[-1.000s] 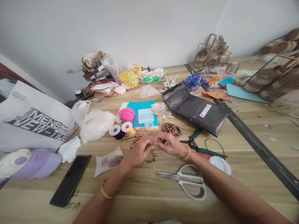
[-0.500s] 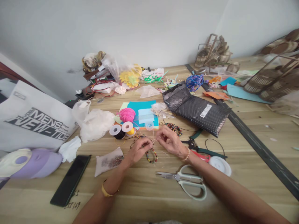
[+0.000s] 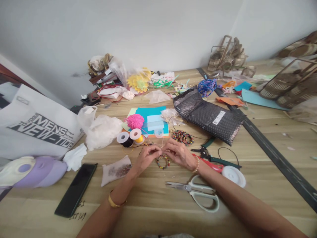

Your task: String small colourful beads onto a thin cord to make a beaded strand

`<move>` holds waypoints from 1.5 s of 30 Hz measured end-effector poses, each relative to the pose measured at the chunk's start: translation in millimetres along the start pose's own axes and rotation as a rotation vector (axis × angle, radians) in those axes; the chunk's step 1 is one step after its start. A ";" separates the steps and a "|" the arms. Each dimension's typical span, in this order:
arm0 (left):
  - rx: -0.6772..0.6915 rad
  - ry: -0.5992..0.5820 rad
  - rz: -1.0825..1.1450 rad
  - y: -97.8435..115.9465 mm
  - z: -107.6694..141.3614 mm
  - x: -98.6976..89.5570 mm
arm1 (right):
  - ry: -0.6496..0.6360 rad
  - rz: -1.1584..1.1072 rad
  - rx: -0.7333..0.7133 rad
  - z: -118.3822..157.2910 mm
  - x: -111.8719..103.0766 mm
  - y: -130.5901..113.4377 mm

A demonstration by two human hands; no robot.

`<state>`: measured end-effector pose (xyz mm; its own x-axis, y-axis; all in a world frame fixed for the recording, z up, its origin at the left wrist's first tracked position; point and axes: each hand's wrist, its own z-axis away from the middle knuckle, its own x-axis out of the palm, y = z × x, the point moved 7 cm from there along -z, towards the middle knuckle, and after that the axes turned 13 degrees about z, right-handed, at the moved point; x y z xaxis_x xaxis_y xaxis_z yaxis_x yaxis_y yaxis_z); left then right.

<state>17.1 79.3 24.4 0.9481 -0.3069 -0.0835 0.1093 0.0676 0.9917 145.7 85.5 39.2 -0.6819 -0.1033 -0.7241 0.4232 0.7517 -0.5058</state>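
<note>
Bead loop (image 3: 163, 168): multicolour, mixed red/yellow/green. Yarn ball (image 3: 135, 121): hot pink. Mailer (image 3: 204, 114): black, bubble pattern. Scissors handles (image 3: 203, 194): pale grey-green. Tabletop (image 3: 141, 211): pale wood grain.

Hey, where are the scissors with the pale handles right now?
In the head view, the scissors lie on the table just right of lower centre, below and to the right of the beaded loop, left of the right forearm.

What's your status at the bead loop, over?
Left hand, right hand: close together, pinching cord. Bead loop just below them in view. Scissors nearer the wearer, clear of both hands.
</note>
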 end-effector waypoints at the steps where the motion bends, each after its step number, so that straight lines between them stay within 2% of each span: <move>1: -0.016 0.008 0.031 -0.5 0.0 -0.5 | 0.005 -0.011 -0.019 -0.1 -0.9 -1.5; 6: -0.069 0.029 0.142 -4.7 -0.5 -1.8 | -0.005 -0.009 -0.086 -0.5 -3.2 -7.0; 13: -0.058 0.066 0.142 -6.5 -0.4 -5.4 | -0.064 0.036 -0.133 -0.1 -0.1 -12.7; 19: -0.024 0.062 0.094 -7.1 -1.5 -7.2 | -0.128 0.010 -0.110 -0.8 0.6 -11.5; 23: 0.049 0.037 0.076 -10.7 -4.1 -8.5 | -0.069 -0.024 -0.056 -1.2 -7.2 -7.8; 27: 0.119 -0.009 0.045 -9.2 -4.2 -5.3 | 0.007 -0.124 0.069 -2.1 -14.1 1.2; 30: 0.156 -0.016 0.011 -2.4 -2.0 -2.2 | -0.070 -0.178 0.154 -3.5 -8.4 6.7; 34: 0.211 -0.017 -0.115 7.6 1.6 2.3 | -0.181 -0.250 0.183 -4.0 1.5 9.4; 39: 0.320 0.013 -0.284 17.3 5.7 5.8 | -0.213 -0.345 0.238 -2.6 7.7 16.5; 45: 0.518 0.052 -0.460 27.2 11.3 9.6 | -0.254 -0.513 0.297 -1.1 12.7 19.4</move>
<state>25.7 67.4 51.7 0.8544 -0.1486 -0.4980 0.3588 -0.5245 0.7721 144.6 99.5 20.7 -0.6944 -0.5804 -0.4254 0.2525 0.3571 -0.8993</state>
